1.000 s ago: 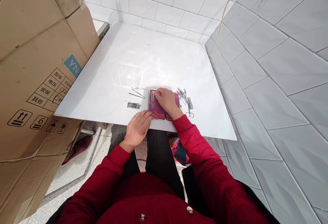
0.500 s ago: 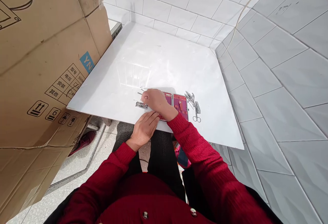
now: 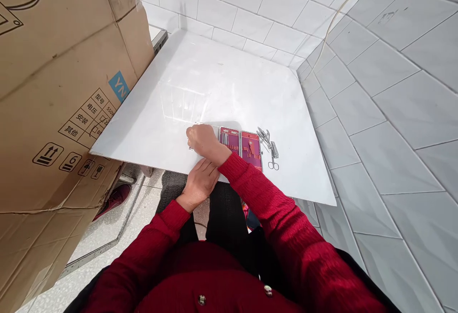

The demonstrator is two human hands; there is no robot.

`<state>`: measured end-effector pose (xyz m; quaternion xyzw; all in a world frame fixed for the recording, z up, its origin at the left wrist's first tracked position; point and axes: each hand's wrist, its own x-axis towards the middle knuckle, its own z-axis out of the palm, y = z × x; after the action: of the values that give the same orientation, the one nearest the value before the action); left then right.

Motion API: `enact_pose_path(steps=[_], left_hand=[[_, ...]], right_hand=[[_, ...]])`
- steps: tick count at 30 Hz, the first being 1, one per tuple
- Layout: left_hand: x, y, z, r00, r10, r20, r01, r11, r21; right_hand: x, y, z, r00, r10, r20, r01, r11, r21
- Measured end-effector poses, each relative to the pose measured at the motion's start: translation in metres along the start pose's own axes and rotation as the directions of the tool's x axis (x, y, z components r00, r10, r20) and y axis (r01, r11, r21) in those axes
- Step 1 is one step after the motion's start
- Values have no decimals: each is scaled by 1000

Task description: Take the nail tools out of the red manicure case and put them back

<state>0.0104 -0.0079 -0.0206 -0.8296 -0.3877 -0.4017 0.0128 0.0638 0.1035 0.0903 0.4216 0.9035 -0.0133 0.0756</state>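
My right hand point(image 3: 203, 140), its fingers curled down, is over the small metal tools left of the manicure case. What its fingertips hold, if anything, is hidden. My left hand point(image 3: 201, 181) rests at the table's front edge, under my right wrist, fingers stretched out side by side. To their right lies the open manicure case point(image 3: 250, 146), red inside; slim metal tools sit in its left half, while its right half shows bare straps. Beside the case lie small scissors point(image 3: 273, 164) and several nail clippers point(image 3: 264, 136).
The white tabletop point(image 3: 229, 79) meets tiled walls at the back and right. A large cardboard box point(image 3: 71, 65) stands along its left side. A cable point(image 3: 331, 29) hangs down the wall in the back right corner.
My right hand has moved left, away from the case and over the loose tools, uncovering the case's left half. My left hand stays nearly in place.
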Motion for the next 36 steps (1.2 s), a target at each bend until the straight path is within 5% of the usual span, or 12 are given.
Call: enact_pose_path(steps=[7, 12, 16, 20, 25, 36], left_hand=[[1, 0, -1, 1000, 17, -20, -17, 1000, -19], [2, 0, -3, 1000, 20, -15, -20, 1000, 2], [4, 1, -4, 1000, 22, -6, -22, 1000, 7], [5, 1, -5, 1000, 18, -5, -18, 1000, 10], [5, 2, -6, 1000, 21, -11, -20, 1000, 11], [5, 2, -7, 1000, 12, -1, -12, 1000, -13]], right_hand=[[-1, 40, -1, 950, 262, -170, -204, 933, 297], [-22, 92, -4, 876, 456, -160, -222, 674, 705], [-41, 119, 13, 806, 581, -110, -262, 517, 815], [-51, 130, 33, 795, 599, -92, -234, 444, 865], [-52, 133, 47, 779, 618, -107, -213, 421, 882], [-62, 117, 46, 799, 583, -148, -236, 529, 815]])
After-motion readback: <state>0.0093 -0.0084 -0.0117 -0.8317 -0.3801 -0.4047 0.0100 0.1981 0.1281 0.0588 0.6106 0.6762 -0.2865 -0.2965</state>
